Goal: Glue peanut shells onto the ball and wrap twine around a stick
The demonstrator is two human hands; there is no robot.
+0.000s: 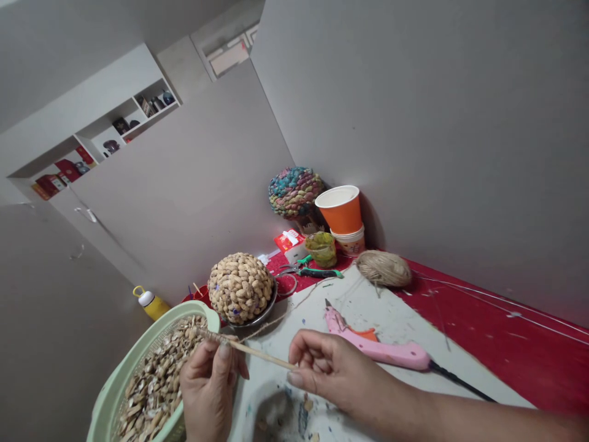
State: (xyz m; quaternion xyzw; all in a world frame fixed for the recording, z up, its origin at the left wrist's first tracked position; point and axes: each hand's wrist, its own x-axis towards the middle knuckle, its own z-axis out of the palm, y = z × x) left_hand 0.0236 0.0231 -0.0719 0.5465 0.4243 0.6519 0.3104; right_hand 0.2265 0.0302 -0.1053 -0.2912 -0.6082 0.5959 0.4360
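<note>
A thin wooden stick [262, 354] lies across both my hands, its far left part wrapped in brown twine. My left hand [212, 380] pinches it at the wrapped part, over the edge of the basket. My right hand [324, 362] grips the bare end between thumb and fingers. From the stick a strand of twine [276, 320] runs back over the board toward a ball of twine [383, 268]. Just beyond my right hand lies a pink glue gun [377, 344] with an orange trigger and black cord. Behind my left hand, a ball covered in peanut shells [240, 287] sits in a metal bowl [264, 316].
A green basket [107, 393] of shells [159, 374] stands at the left. Pliers [317, 272], a yellow-green cup [322, 248], orange paper cups [341, 212] and a colourful shell-covered ball [294, 191] stand toward the wall. A yellow bottle [155, 307] is beyond the basket.
</note>
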